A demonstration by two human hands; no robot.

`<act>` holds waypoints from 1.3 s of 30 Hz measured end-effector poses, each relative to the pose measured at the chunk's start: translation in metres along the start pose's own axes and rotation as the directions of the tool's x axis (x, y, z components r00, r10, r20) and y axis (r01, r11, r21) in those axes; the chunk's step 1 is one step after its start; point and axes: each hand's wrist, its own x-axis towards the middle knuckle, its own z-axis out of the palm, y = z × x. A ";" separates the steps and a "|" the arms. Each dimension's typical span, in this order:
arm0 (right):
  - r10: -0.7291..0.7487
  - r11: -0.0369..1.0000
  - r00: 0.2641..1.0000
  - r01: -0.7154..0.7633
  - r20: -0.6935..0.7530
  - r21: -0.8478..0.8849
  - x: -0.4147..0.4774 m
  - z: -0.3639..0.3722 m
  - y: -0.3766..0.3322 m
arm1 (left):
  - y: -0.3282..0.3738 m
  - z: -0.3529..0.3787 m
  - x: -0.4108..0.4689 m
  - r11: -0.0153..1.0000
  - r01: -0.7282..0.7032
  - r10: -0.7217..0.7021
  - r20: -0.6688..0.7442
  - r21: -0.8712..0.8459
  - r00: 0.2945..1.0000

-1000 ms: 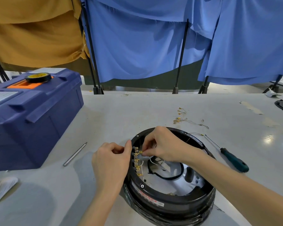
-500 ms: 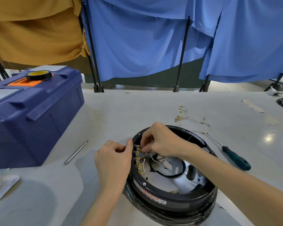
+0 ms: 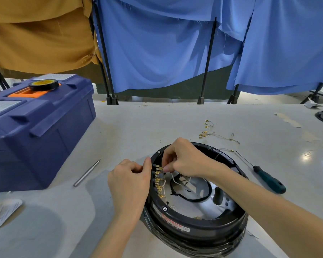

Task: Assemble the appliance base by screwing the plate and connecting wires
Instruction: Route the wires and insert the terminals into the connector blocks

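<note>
**Task item.** Round black plastic appliance base [image 3: 203, 237] stands open side up on the grey tabletop [image 3: 157, 127], directly before the person. Inside it are a silver metal plate [image 3: 199, 207] on the floor and a row of brass spade terminals [image 3: 158, 181] down the left inner wall.

**Hands.** Right hand [image 3: 186, 161] reaches in over the far rim. Its fingers [image 3: 166, 167] pinch what looks to be the connector end of a thin white wire [image 3: 173, 180] at the far end of the terminal row. Left hand [image 3: 129, 183] is just outside the left rim, thumb tip pressed on the rim and other fingers curled in. Cannot tell whether they hold anything.

**Step in hand (judged).** Wire connection.
- Confirm the correct tab first.
- Line the connector up square with it and push straight on without twisting.
- Brace the rim with the thumb so the base does not slide.
- Lay the slack clear of the plate.

**Around the base.**
- Right: a green-handled screwdriver [image 3: 268, 180].
- Beyond the far rim: a loose bundle of thin wires with brass connectors [image 3: 209, 131].
- Left: a slim steel rod [image 3: 87, 173].
- Farther left: a dark blue plastic toolbox [image 3: 35, 131] with a black tape roll [image 3: 43, 84] on its lid.

**Writing.**
- A red-printed sticker [image 3: 173, 221] is on the near wall of the base, its characters too small to read.
- The white labels on the toolbox lid and the tape's yellow core are also illegible.
- No brand can be made out.
</note>
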 end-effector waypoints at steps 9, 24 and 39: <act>0.012 1.000 1.000 -0.012 0.002 -0.008 0.001 0.001 -0.002 | 0.000 0.000 0.000 1.000 -0.016 0.016 -0.001 0.008 1.000; 0.107 0.993 0.993 -0.104 -0.053 0.059 0.004 0.015 -0.008 | 0.000 0.002 0.002 0.996 -0.068 0.067 0.027 0.064 0.997; -0.014 0.998 0.948 0.033 -0.316 0.055 -0.010 -0.026 0.020 | 0.005 0.004 0.026 0.996 -0.073 0.081 0.188 -0.051 0.979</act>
